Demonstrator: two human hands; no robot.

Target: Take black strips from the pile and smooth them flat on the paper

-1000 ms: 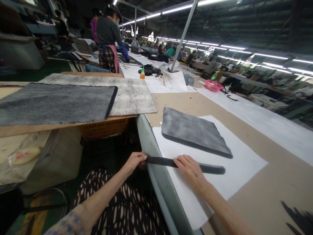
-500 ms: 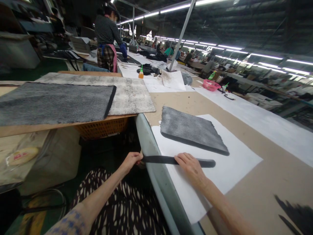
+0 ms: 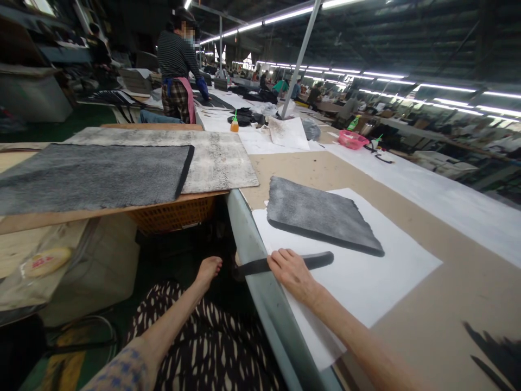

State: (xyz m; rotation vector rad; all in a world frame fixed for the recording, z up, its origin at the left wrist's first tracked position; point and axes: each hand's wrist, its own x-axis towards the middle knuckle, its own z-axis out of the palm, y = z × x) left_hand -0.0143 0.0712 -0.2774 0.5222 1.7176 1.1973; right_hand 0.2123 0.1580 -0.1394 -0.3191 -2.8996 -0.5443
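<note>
Black strip (image 3: 313, 261) under right hand (image 3: 291, 271); left hand (image 3: 208, 270) nearby

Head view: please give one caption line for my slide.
Right hand presses a black strip on white paper at the table edge; left hand hangs beside it; grey pile mat lies beyond.

A black strip (image 3: 285, 263) lies on white paper (image 3: 366, 282) beside a mottled grey fuzzy piece (image 3: 317, 214), on a tan table (image 3: 427, 336); the lap fabric (image 3: 211, 347) is black with cream dashes.
</note>
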